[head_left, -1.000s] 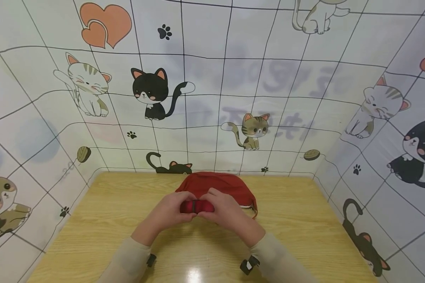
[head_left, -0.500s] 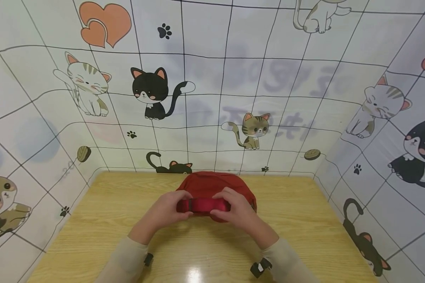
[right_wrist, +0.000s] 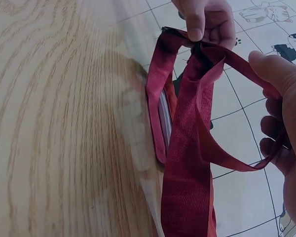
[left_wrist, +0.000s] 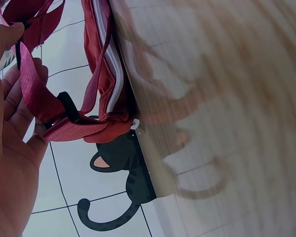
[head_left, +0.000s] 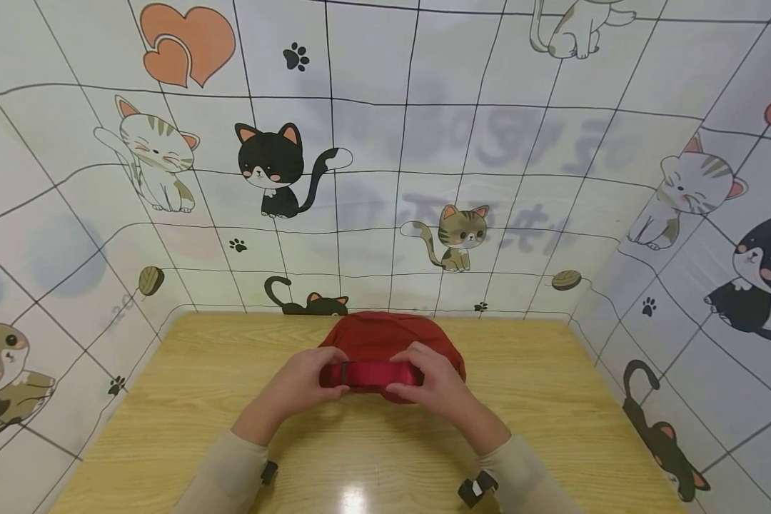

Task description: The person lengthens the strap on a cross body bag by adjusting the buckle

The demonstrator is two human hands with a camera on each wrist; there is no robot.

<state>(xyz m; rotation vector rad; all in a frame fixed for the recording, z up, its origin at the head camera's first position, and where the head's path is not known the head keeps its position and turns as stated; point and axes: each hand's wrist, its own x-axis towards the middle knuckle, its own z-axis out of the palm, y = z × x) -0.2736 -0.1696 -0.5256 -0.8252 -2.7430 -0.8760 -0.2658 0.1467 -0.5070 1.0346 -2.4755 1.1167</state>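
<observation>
A red fabric waist bag (head_left: 392,334) lies at the back of the table, its white zipper (left_wrist: 115,69) showing in the left wrist view. Its dark-red webbing strap (head_left: 375,373) is raised in front of it, stretched between both hands. My left hand (head_left: 300,380) pinches the strap between thumb and fingers, beside a dark slider. On the other side my right hand (head_left: 438,380) grips a loop of the same strap, thumb on top and fingers curled below. A black strap buckle (left_wrist: 69,107) hangs below the left hand. Folded strap ends are partly hidden by the fingers.
The light wooden table (head_left: 218,428) extends around the bag. A white cat-print sheet (head_left: 373,157) encloses its back and sides. Small black devices, such as the right one (head_left: 477,489), sit at both wrists.
My right hand has moved right, away from the left, drawing out a longer stretch of strap between them. The left hand shifted slightly left. During the last half second, little has moved.
</observation>
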